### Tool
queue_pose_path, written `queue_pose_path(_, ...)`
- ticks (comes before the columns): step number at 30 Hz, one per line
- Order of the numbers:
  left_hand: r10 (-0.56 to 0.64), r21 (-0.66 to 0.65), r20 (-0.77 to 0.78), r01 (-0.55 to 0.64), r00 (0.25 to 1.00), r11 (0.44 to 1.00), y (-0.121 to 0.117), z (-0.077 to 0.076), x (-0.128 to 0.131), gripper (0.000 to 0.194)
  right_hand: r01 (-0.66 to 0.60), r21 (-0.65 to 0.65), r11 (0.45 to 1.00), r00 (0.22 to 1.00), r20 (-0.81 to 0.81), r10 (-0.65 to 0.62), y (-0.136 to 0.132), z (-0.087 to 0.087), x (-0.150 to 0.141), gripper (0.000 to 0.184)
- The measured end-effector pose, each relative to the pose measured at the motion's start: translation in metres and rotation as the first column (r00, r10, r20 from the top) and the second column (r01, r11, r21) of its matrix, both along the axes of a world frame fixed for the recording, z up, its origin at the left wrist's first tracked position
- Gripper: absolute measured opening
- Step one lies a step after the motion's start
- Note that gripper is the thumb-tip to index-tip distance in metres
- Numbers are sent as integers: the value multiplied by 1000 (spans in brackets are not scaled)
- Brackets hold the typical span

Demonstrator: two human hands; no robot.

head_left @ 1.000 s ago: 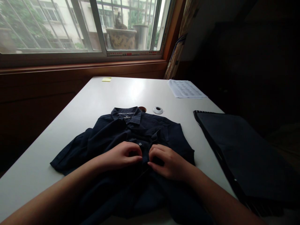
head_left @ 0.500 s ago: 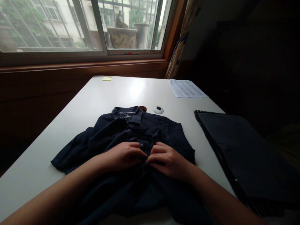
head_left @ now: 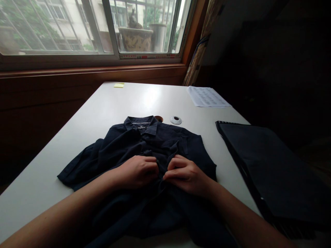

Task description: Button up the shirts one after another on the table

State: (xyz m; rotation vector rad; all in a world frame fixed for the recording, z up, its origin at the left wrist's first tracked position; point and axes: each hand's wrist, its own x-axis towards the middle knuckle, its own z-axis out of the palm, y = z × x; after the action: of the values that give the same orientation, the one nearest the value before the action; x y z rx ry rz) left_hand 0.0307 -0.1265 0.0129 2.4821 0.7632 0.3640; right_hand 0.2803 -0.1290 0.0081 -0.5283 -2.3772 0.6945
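Left hand [head_left: 145, 171] and right hand [head_left: 181, 174] close together on a navy shirt [head_left: 124, 146]

The shirt lies spread, front up, on a smooth white table [head_left: 88, 115], its soft woven cloth rumpled into ridges and shadowed hollows; with its middle as the clock's centre and the window [head_left: 144, 34] at twelve, the stiffer, pointed collar [head_left: 151, 128] sits just short of twelve, with a pale trim line and a small label inside; one short sleeve [head_left: 77, 165] flares towards nine.

The left forearm comes in from seven o'clock, the back of the hand upward and the fingers curled in against the shirt front; the fingertips are hidden, so whether they pinch cloth I cannot tell; the right forearm comes from five, the wrist bent inward, thumb and forefinger pressed together on the fabric at the front opening, the other fingers folded; a narrow gap parts the hands.

A glossy white ring [head_left: 176, 120] lies near one o'clock, beside a round brown-rimmed hole [head_left: 159, 119]; flat printed sheets [head_left: 208, 96] lie further out at one; a small yellow note [head_left: 119, 85] is at eleven; a flat dark cloth item [head_left: 269, 165] with a striped edge spreads at three.
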Motion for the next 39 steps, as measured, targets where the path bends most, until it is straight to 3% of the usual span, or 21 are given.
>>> queue_pose_path(10, -23, -65, 86, 28, 996, 997, 1, 2, -4, 3, 84, 101, 991, 996, 8, -85, -4, 2, -3, 12)
queue_pose_path(17, -58, -147, 164, 82, 985, 986, 2, 3, -8, 14, 52, 154, 987, 994, 92, -67, -5, -2, -3, 11)
queue_pose_path(23, -51, -71, 112, 60, 992, 996, 2, -8, -4, 4, 39, 130, 991, 985, 162, -60, -3, -3, -3, 9)
queue_pose_path(29, -36, -20, 89, 38, 995, 999, 0, -7, -2, 1, 55, 123, 991, 986, 150, -73, -5, -4, -7, 5)
queue_pose_path(39, -40, -58, 89, 45, 995, 997, 1, -5, -3, 9, 53, 180, 982, 987, 138, -78, -7, -4, -9, 5)
